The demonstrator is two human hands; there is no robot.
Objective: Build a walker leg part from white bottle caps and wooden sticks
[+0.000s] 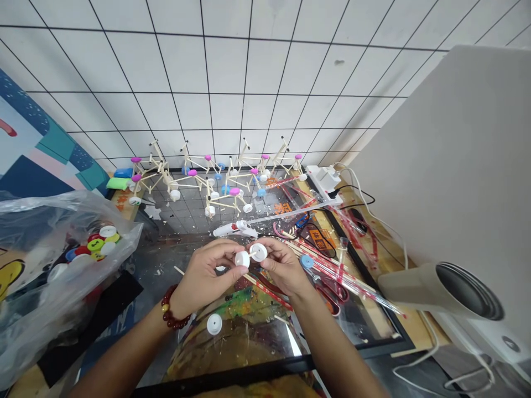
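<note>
My left hand pinches a white bottle cap between thumb and fingers. In my right hand is a second white bottle cap, its hollow side facing me. A short pale stick spans the gap between the two caps. Below my hands, a loose white cap with a small centre hole lies on the glass tabletop. Just beyond my fingers rests a white glue gun. A blue cap lies right of my right hand, near red-handled scissors.
Several small stick bicycles with cap wheels and pink seats stand along the tiled wall. A clear plastic bag of coloured caps is at left. Red-and-clear packs of sticks, a power strip and a beige cylinder are at right.
</note>
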